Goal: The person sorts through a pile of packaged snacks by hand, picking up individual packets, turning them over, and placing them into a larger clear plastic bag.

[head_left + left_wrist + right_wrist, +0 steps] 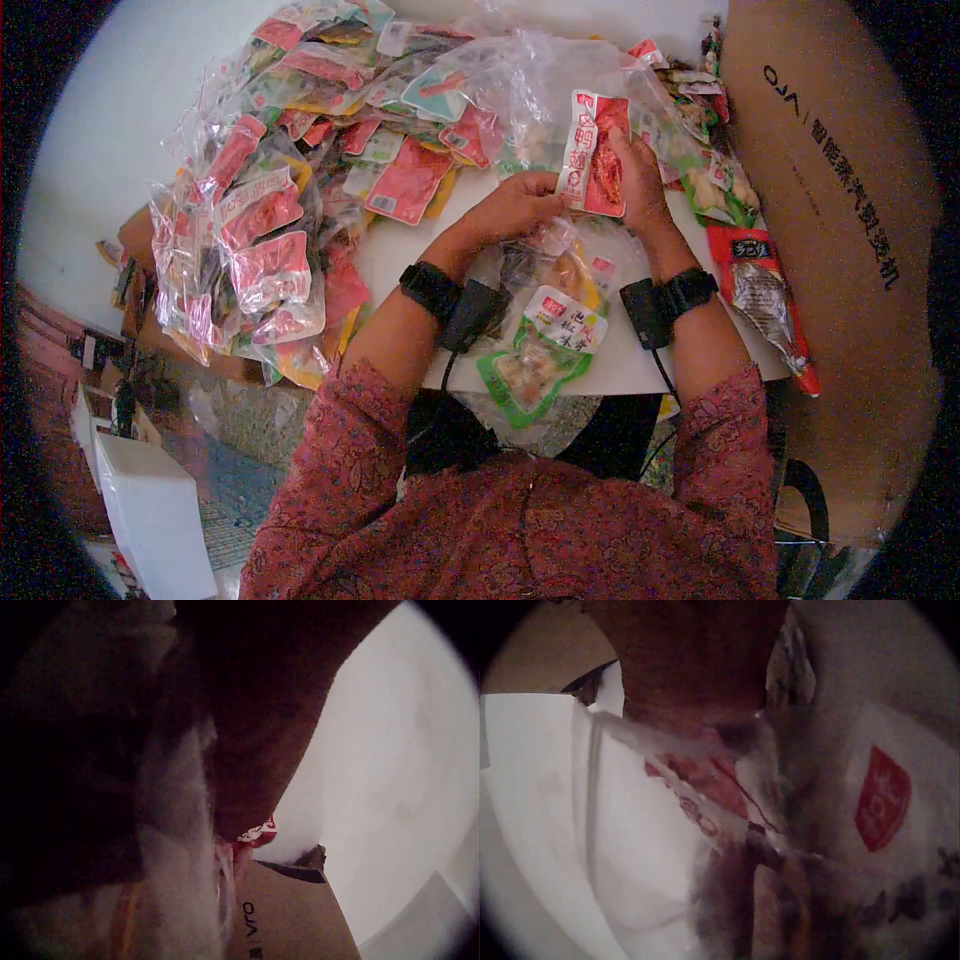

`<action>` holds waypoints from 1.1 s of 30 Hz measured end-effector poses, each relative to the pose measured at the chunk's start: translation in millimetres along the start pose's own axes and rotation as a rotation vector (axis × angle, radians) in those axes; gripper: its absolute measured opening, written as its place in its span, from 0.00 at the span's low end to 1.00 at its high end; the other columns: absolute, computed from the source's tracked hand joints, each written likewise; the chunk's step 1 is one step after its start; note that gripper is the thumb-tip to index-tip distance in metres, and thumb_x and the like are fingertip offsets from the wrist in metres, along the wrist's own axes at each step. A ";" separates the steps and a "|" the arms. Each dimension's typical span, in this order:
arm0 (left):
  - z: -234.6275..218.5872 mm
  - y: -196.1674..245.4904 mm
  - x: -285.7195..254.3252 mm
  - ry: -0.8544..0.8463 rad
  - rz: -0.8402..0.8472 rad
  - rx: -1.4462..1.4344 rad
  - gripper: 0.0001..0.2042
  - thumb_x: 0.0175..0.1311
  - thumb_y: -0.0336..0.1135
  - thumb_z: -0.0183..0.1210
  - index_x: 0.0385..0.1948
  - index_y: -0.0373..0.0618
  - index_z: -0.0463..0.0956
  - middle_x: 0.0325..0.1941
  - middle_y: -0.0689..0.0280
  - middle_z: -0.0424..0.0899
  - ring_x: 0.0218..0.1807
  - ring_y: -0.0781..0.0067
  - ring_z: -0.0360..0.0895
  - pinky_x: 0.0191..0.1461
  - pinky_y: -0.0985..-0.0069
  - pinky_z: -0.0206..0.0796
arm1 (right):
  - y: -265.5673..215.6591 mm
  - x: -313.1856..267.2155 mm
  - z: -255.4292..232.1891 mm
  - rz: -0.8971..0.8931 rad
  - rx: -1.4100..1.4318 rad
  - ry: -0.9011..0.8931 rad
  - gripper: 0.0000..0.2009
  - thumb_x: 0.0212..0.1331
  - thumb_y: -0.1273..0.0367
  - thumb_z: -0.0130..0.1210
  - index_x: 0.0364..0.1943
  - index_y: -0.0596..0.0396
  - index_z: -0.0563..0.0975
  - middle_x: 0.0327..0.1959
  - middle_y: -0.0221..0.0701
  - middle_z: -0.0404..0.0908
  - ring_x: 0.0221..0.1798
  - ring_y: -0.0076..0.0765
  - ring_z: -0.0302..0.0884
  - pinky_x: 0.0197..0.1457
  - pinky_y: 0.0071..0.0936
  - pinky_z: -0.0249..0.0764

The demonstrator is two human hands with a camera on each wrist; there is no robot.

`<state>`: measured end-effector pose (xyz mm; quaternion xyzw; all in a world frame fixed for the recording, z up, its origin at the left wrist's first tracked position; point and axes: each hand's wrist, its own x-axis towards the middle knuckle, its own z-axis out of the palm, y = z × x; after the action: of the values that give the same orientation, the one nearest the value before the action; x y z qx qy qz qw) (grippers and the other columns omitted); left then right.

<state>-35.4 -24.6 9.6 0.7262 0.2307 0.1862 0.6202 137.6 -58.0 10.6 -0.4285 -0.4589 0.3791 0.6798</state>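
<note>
In the head view, a red-and-white food packet [582,150] is held upright over the table. My right hand [645,185] grips its right side, thumb across the front. At the lower left corner, my left hand [512,208] pinches the packet's edge. Below both hands lies a green-and-white food packet [550,345] among clear plastic, near the table's front edge. The left wrist view is dark, with a small red bit of the packet [259,834] past the hand. In the right wrist view, clear plastic partly covers the red packet [716,784].
A big heap of bagged red packets [265,240] covers the table's left and back. Behind the hands sits a clear plastic bag [540,85]. A red-and-silver pouch [758,295] lies at the right edge, beside a tall cardboard box [840,300]. White table surface [400,275] shows between.
</note>
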 end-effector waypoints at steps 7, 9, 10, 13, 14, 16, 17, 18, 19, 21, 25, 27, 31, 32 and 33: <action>-4.3 -12.2 4.0 0.005 0.004 -0.079 0.11 0.54 0.36 0.48 0.37 0.45 0.72 0.19 0.76 0.69 0.15 0.89 0.62 0.17 0.89 0.57 | 9.3 5.9 -5.5 0.014 0.012 0.031 0.16 0.56 0.56 0.42 0.33 0.56 0.72 0.27 0.26 0.72 0.29 0.21 0.66 0.35 0.20 0.64; -3.5 -10.7 3.4 0.006 -0.013 -0.087 0.10 0.54 0.35 0.48 0.37 0.45 0.72 0.19 0.76 0.69 0.15 0.89 0.62 0.17 0.89 0.57 | 3.5 1.5 -1.4 0.016 0.052 0.030 0.16 0.56 0.56 0.42 0.33 0.56 0.72 0.27 0.26 0.72 0.29 0.21 0.66 0.35 0.20 0.64; -2.9 -10.1 3.1 0.021 -0.008 -0.084 0.11 0.53 0.35 0.48 0.37 0.45 0.72 0.19 0.76 0.69 0.15 0.88 0.63 0.17 0.89 0.57 | 2.5 0.8 -0.5 0.018 0.093 0.030 0.16 0.56 0.56 0.42 0.33 0.55 0.72 0.27 0.26 0.71 0.29 0.21 0.66 0.35 0.20 0.64; -2.8 -9.4 3.3 0.029 0.001 -0.099 0.11 0.52 0.35 0.49 0.37 0.45 0.72 0.19 0.75 0.70 0.15 0.88 0.63 0.17 0.88 0.57 | 5.5 3.1 -2.5 0.025 0.097 0.040 0.16 0.56 0.56 0.42 0.32 0.56 0.72 0.27 0.26 0.71 0.29 0.21 0.65 0.36 0.20 0.64; -3.1 -10.1 3.7 0.022 0.006 -0.116 0.11 0.52 0.35 0.49 0.37 0.45 0.72 0.19 0.75 0.70 0.15 0.88 0.63 0.17 0.88 0.57 | 7.2 4.5 -4.1 0.025 0.097 0.039 0.16 0.56 0.56 0.42 0.32 0.56 0.72 0.27 0.26 0.71 0.29 0.21 0.65 0.36 0.20 0.64; -2.4 -9.2 3.5 0.029 -0.003 -0.112 0.11 0.52 0.35 0.49 0.37 0.45 0.72 0.19 0.75 0.70 0.15 0.89 0.63 0.17 0.88 0.57 | 10.7 7.3 -7.6 0.025 0.059 0.020 0.16 0.56 0.57 0.42 0.31 0.56 0.72 0.27 0.26 0.71 0.30 0.21 0.65 0.37 0.20 0.64; -1.8 -7.4 3.0 0.035 -0.010 -0.108 0.11 0.52 0.35 0.49 0.36 0.45 0.73 0.20 0.75 0.71 0.16 0.89 0.63 0.17 0.88 0.57 | 12.8 8.3 -9.5 0.024 0.057 0.019 0.16 0.56 0.57 0.42 0.31 0.56 0.72 0.27 0.26 0.71 0.30 0.21 0.65 0.37 0.20 0.64; -0.9 -5.6 2.6 0.036 -0.009 -0.109 0.11 0.52 0.35 0.49 0.36 0.45 0.73 0.20 0.75 0.71 0.16 0.89 0.63 0.17 0.88 0.57 | 14.8 9.5 -11.2 0.001 -0.006 0.034 0.16 0.56 0.57 0.42 0.31 0.56 0.72 0.28 0.26 0.71 0.30 0.21 0.66 0.36 0.20 0.64; -0.3 -4.2 2.3 0.044 0.006 -0.063 0.11 0.52 0.35 0.49 0.36 0.45 0.73 0.20 0.76 0.71 0.16 0.89 0.63 0.18 0.88 0.56 | 13.4 10.1 -10.5 -0.024 -0.071 0.048 0.15 0.56 0.57 0.42 0.31 0.56 0.72 0.28 0.27 0.72 0.30 0.22 0.67 0.36 0.20 0.64; -0.1 -3.7 3.2 0.052 0.022 -0.016 0.11 0.52 0.35 0.49 0.36 0.45 0.73 0.20 0.76 0.71 0.16 0.89 0.63 0.18 0.88 0.56 | 11.4 9.7 -9.7 0.025 0.016 0.032 0.14 0.56 0.58 0.43 0.32 0.56 0.72 0.29 0.27 0.72 0.30 0.22 0.68 0.35 0.20 0.65; -1.3 -7.4 3.8 0.029 0.012 -0.040 0.12 0.52 0.35 0.49 0.38 0.46 0.72 0.20 0.76 0.71 0.16 0.89 0.63 0.18 0.88 0.56 | 1.3 5.1 -2.6 0.007 0.208 0.016 0.12 0.54 0.62 0.47 0.36 0.56 0.71 0.30 0.27 0.74 0.30 0.25 0.71 0.35 0.22 0.68; -1.0 -5.7 3.4 0.013 -0.010 -0.047 0.12 0.52 0.35 0.49 0.39 0.46 0.72 0.20 0.76 0.71 0.16 0.89 0.63 0.18 0.88 0.57 | -4.2 4.7 -3.2 0.000 0.238 0.019 0.12 0.54 0.63 0.47 0.36 0.56 0.71 0.30 0.27 0.74 0.31 0.25 0.72 0.36 0.22 0.68; 0.1 -7.9 3.6 0.019 0.017 -0.018 0.12 0.53 0.35 0.49 0.39 0.46 0.72 0.20 0.76 0.71 0.17 0.88 0.64 0.18 0.88 0.57 | -4.2 5.9 -10.4 -0.015 0.314 0.021 0.11 0.53 0.63 0.48 0.35 0.55 0.71 0.31 0.28 0.73 0.33 0.26 0.71 0.36 0.23 0.69; 1.0 -6.0 2.5 0.046 0.026 0.010 0.12 0.53 0.35 0.49 0.39 0.46 0.72 0.21 0.76 0.71 0.17 0.88 0.64 0.19 0.88 0.58 | -1.0 8.0 -13.8 -0.015 0.313 0.021 0.11 0.53 0.63 0.48 0.35 0.55 0.71 0.31 0.28 0.73 0.33 0.26 0.71 0.36 0.23 0.69; 1.3 -5.8 2.4 0.046 0.027 0.009 0.12 0.53 0.35 0.49 0.39 0.46 0.72 0.21 0.76 0.71 0.17 0.88 0.64 0.19 0.88 0.58 | 2.4 10.3 -16.9 -0.002 0.364 0.015 0.11 0.53 0.63 0.48 0.35 0.55 0.70 0.31 0.29 0.73 0.34 0.26 0.71 0.37 0.23 0.69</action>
<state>-33.3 -23.5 3.7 0.7275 0.2359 0.2103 0.6090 156.3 -51.8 7.9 -0.3006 -0.3780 0.4518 0.7501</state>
